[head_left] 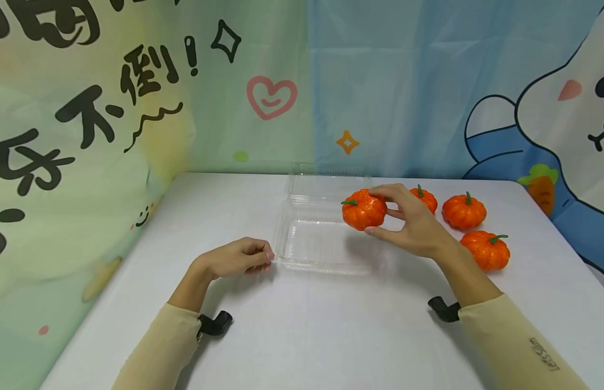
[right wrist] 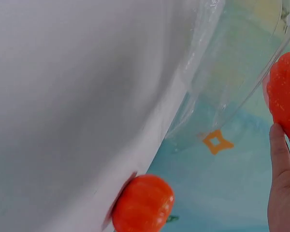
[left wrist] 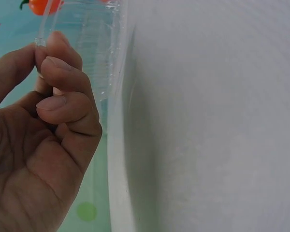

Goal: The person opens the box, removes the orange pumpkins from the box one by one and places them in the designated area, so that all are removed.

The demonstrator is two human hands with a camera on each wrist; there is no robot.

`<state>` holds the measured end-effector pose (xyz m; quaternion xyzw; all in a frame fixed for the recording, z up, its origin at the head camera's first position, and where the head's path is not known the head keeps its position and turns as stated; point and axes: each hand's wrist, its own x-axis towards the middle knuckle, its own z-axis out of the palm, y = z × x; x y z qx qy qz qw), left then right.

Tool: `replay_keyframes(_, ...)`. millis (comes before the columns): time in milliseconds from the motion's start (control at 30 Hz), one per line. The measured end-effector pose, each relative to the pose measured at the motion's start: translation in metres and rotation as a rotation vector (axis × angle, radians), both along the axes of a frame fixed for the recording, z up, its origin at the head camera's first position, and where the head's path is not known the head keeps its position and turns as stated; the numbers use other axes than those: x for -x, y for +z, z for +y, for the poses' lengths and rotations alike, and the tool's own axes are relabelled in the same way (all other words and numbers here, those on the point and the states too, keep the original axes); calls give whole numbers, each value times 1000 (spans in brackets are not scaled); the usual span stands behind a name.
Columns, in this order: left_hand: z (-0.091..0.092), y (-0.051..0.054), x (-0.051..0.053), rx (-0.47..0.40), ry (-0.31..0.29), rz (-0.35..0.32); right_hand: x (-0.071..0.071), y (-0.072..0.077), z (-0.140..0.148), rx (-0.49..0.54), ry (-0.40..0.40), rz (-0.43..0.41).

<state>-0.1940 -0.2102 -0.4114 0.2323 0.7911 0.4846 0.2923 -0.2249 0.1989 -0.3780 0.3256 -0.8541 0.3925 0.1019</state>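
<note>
A small orange pumpkin [head_left: 364,210] with a green stem is held by my right hand [head_left: 413,221], thumb below and fingers above, over the right side of a clear plastic box [head_left: 311,244]. In the right wrist view, that pumpkin [right wrist: 286,96] shows at the right edge with part of the hand [right wrist: 284,193]. The box lies with its lid [head_left: 326,187] folded back toward the curtain. My left hand [head_left: 240,257] pinches the box's left front rim between thumb and fingers. The left wrist view shows this hand [left wrist: 48,130] gripping the clear edge.
Three more orange pumpkins stand on the right of the white table [head_left: 292,336]: one [head_left: 424,199] partly behind my right hand, another [head_left: 465,211] beside it, and one [head_left: 486,250] nearer. A printed curtain [head_left: 380,86] hangs behind the table.
</note>
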Motion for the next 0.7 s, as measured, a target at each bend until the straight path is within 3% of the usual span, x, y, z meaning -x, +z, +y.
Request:
replay_keyframes(167,1,0,1,-1,-5,0,-7,0,11,6,-66,2)
replay_keyframes(400,3,6,3,7,-10,2,-13,-1,26,41,-96,30)
replay_keyframes(700,4,5,2,24,-18,0,-23,-7,48,21,-184,-21)
